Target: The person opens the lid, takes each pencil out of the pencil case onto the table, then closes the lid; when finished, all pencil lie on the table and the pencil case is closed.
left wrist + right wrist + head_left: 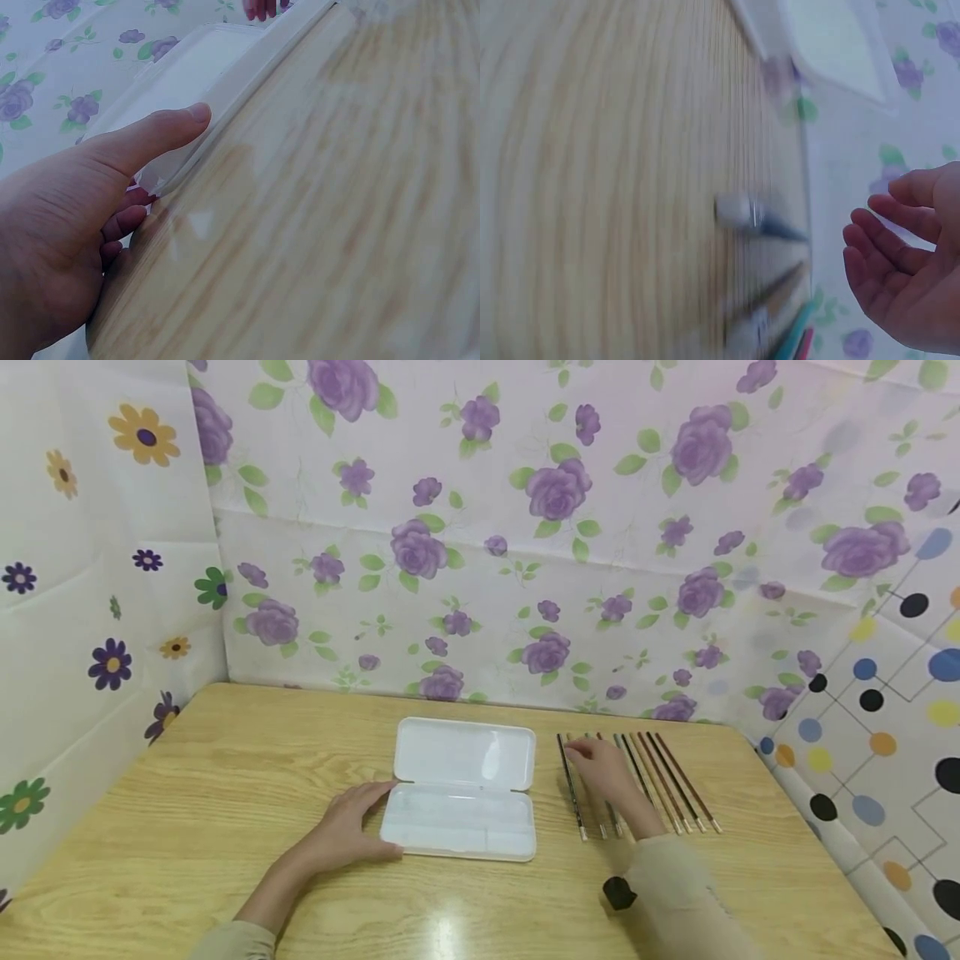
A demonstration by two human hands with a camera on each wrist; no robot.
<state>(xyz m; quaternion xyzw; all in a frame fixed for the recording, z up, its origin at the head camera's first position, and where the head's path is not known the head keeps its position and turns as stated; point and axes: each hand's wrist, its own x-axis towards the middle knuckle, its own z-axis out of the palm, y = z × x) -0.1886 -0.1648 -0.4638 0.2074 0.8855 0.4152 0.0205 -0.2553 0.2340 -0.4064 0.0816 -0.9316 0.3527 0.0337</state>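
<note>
An open white plastic pencil case (457, 847) lies on the table with its lid (465, 750) folded back. My left hand (347, 828) holds the case's left side, thumb at the front corner and fingers near the hinge; in the left wrist view the thumb (161, 133) lies along the front wall. My right hand (604, 770) hovers over the left part of a row of pencils, fingers slightly bent and nothing between them in the right wrist view. A dark pencil (572, 789) lies leftmost, just beside that hand. The hand and forearm partly hide the middle pencils.
Several more pencils, including a reddish-brown one (688, 781) at the right end, lie side by side with white eraser ends towards me. A black object (618, 893) is at the right sleeve's cuff. Flowered cloth (480, 602) stands behind the wooden table (247, 752).
</note>
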